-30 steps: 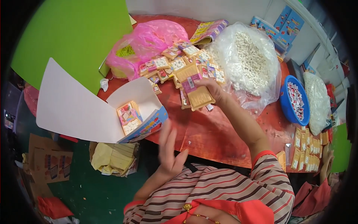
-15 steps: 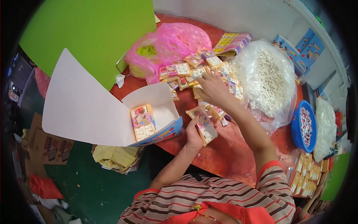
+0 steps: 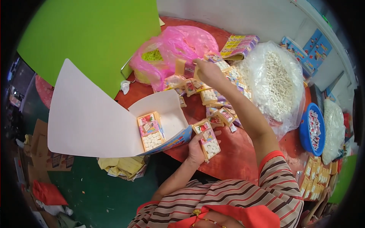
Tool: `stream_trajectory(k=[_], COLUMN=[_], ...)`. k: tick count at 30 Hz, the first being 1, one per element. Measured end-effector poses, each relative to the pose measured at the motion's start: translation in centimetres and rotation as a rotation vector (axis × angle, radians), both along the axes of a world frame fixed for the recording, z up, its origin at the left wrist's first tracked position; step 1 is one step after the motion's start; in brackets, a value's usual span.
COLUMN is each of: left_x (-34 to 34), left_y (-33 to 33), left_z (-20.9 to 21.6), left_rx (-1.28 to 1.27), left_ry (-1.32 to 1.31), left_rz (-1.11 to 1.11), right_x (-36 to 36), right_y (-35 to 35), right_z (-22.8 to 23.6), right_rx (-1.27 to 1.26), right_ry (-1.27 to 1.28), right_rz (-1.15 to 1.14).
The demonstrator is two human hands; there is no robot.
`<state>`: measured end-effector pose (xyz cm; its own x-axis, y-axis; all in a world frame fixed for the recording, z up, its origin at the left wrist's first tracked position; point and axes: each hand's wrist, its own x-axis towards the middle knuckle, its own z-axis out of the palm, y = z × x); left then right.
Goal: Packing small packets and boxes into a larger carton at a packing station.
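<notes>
Left hand [image 3: 195,151], right hand [image 3: 211,73]: both grasping.
Left is holding 1 white-filled pack [image 3: 208,141] beside open box [image 3: 163,106]; right, 1 tan-backed pack [image 3: 186,68].

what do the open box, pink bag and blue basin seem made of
Open box: likely thin card, matte white inside, its broad flap clean-edged. Pink bag: probably plastic film, shiny, crinkled, partly see-through. Blue basin: seemingly moulded plastic, smooth and evenly coloured, though painted metal can't be excluded.
</notes>
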<state>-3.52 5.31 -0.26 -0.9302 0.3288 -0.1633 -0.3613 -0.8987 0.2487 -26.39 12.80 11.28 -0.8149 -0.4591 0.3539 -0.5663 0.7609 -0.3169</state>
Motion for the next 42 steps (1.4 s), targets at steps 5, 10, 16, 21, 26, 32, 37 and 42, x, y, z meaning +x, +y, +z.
stream_trajectory(k=[5,10,16,21,26,32,37,42], left_x=[-1.4,-2.6,-1.7,-1.1,-1.1,-1.2,-1.4,-1.6], left_y=[0.9,2.4,4.0,3.2,3.3,3.1,2.4,2.4], left_z=[-0.2,1.6,0.8,-1.0,0.3,0.4,0.5,0.5], left_rx=[-0.011,-0.014,0.046,-0.012,0.006,-0.036,-0.061,-0.062], left_ry=[-0.022,0.072,0.149,0.022,0.03,0.029,0.004,0.039], left_rz=[0.041,0.191,0.178,0.023,0.108,0.071,0.071,0.058], right_x=[4.6,14.9,22.7,24.2,15.3,4.5,4.1,7.9], right_y=[7.1,8.4,6.7,7.7,11.3,15.8,16.6,16.7], right_z=[-0.5,-0.7,-3.0,-2.2,-2.8,-6.3,-3.4,0.0], right_rx=[-0.396,-0.132,0.174,0.087,0.155,0.327,0.121,-0.953], right_ry=[-0.205,0.009,0.28,0.085,0.242,0.015,-0.318,-0.732], right_rz=[0.023,-0.113,-0.043,0.137,-0.113,-0.251,-0.236,0.076])
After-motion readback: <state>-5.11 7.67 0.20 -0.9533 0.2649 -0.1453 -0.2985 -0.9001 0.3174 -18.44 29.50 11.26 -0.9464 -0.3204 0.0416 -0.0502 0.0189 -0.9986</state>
